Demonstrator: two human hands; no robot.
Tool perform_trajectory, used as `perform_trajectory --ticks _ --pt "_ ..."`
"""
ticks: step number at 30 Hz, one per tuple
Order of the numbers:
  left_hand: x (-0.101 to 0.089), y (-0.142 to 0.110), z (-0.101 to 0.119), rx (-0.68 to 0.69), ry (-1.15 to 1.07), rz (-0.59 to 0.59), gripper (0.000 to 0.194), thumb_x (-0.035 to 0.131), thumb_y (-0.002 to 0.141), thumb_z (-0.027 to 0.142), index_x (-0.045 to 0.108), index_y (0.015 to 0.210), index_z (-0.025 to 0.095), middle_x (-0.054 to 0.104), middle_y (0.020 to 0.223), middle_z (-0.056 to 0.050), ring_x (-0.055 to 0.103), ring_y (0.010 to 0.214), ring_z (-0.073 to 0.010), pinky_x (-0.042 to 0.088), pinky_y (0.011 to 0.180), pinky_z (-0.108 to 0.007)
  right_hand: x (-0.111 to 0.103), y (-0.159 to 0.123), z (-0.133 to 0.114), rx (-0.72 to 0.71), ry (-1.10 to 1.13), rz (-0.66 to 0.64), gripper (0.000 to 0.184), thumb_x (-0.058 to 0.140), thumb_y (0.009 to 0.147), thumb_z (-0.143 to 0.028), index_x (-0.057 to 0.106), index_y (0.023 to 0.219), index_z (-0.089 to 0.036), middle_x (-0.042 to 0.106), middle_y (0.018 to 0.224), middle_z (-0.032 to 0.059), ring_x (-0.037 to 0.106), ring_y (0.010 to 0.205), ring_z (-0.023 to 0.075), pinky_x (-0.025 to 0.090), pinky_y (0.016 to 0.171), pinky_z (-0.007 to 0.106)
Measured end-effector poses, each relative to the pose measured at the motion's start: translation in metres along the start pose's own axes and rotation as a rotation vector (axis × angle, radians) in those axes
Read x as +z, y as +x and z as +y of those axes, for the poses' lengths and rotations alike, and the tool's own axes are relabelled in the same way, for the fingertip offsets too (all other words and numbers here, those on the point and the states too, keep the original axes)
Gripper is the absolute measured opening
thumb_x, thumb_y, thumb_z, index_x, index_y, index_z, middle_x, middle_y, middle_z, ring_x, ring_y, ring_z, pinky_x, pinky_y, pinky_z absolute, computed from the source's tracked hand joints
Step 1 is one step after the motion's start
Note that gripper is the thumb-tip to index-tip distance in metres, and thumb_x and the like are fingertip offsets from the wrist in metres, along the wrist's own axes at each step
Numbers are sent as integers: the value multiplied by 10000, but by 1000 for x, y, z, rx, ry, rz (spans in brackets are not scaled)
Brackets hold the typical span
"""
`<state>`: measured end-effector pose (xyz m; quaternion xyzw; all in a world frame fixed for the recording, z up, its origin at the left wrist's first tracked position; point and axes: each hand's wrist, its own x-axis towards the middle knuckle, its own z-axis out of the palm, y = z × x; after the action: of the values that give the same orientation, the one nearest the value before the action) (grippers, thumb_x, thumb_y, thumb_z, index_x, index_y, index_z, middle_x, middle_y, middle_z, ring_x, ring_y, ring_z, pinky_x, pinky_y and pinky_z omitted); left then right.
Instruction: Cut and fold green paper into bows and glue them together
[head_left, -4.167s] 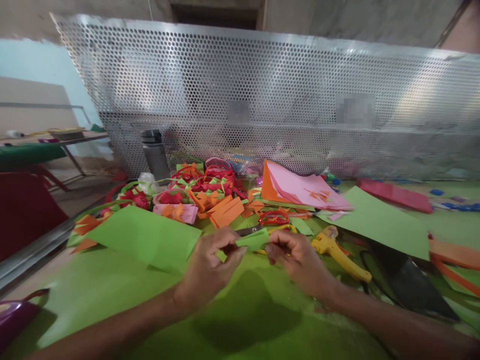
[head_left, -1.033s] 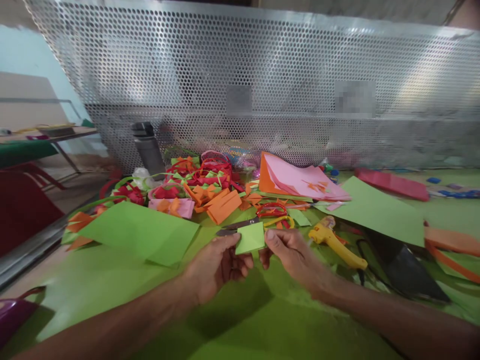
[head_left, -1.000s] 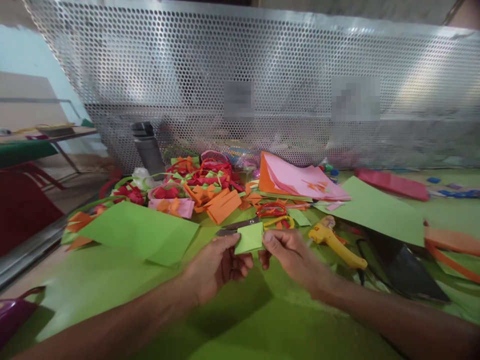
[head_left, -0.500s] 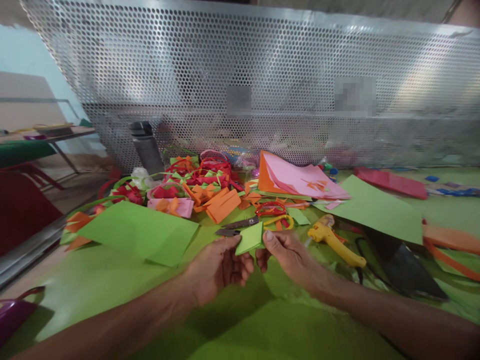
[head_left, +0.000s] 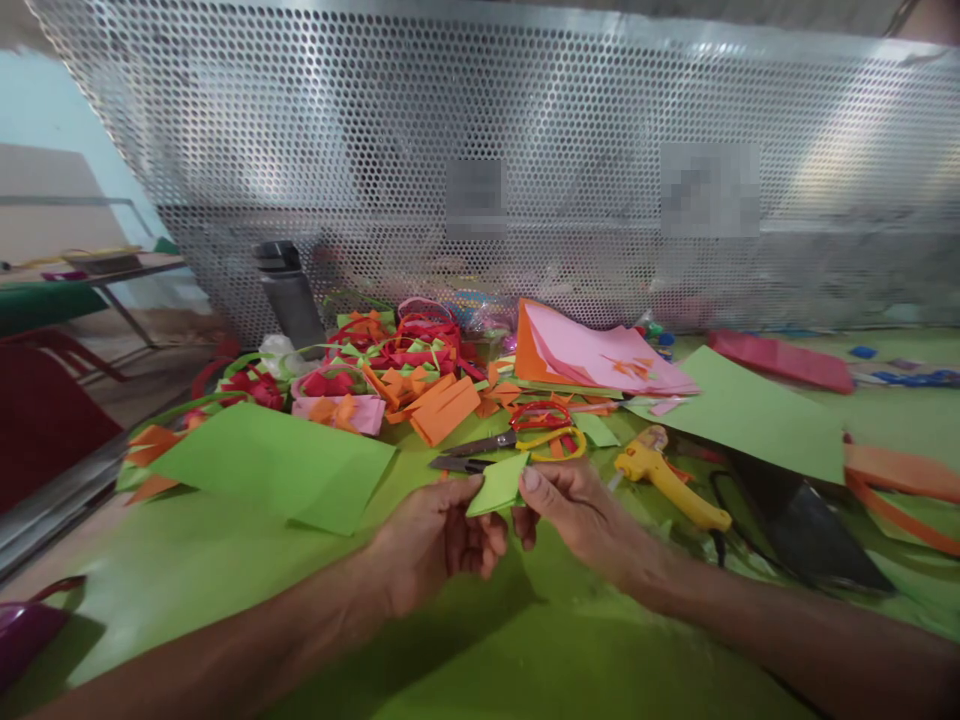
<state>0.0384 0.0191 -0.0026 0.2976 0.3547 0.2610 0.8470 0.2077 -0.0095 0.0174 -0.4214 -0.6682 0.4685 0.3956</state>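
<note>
A small folded piece of light green paper (head_left: 498,486) is held up between my two hands, above the green tabletop. My left hand (head_left: 442,530) pinches its left edge between thumb and fingers. At the right edge, the thumb and fingers of my right hand (head_left: 570,505) close on the same piece. Just behind the paper lie scissors (head_left: 551,443) with red and yellow handles, their dark blades pointing left. A yellow glue gun (head_left: 673,485) rests to the right of my right hand. The larger green sheet (head_left: 285,460) lies flat to the left.
Behind my hands are orange paper strips (head_left: 444,410) and red paper baskets (head_left: 424,350). Pink sheets (head_left: 600,345) and a pale green sheet (head_left: 757,410) lie back right. A dark flat object (head_left: 817,530) is at right. A grey bottle (head_left: 291,295) stands by the perforated metal panel (head_left: 375,130).
The folded green paper has tilted slightly and moved a little down and left between my fingers. Both hands keep their grip.
</note>
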Motion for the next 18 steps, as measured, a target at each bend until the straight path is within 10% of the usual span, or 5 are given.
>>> perform_trajectory --ticks 6,11,18 --pt "3 -2 3 17 12 35 405 407 895 337 617 650 93 595 520 -61 548 429 -120 437 454 -222 4 -1 5 -15 68 -33 519 377 884 -574 541 604 -169 544 563 9 515 523 123 403 532 254" --pt "-1 0 14 311 64 204 138 535 842 229 564 741 138 636 570 -29 553 457 -112 436 453 -203 2 0 4 -30 -86 -58 451 387 913 -469 536 611 -168 542 556 0 494 510 108 378 496 225" --pt "-17 5 24 494 192 266 191 718 695 234 551 717 144 641 580 -7 544 470 -98 442 456 -192 -50 27 6 -171 -567 276 248 370 921 -271 535 769 -164 597 655 13 562 576 123 441 543 223"
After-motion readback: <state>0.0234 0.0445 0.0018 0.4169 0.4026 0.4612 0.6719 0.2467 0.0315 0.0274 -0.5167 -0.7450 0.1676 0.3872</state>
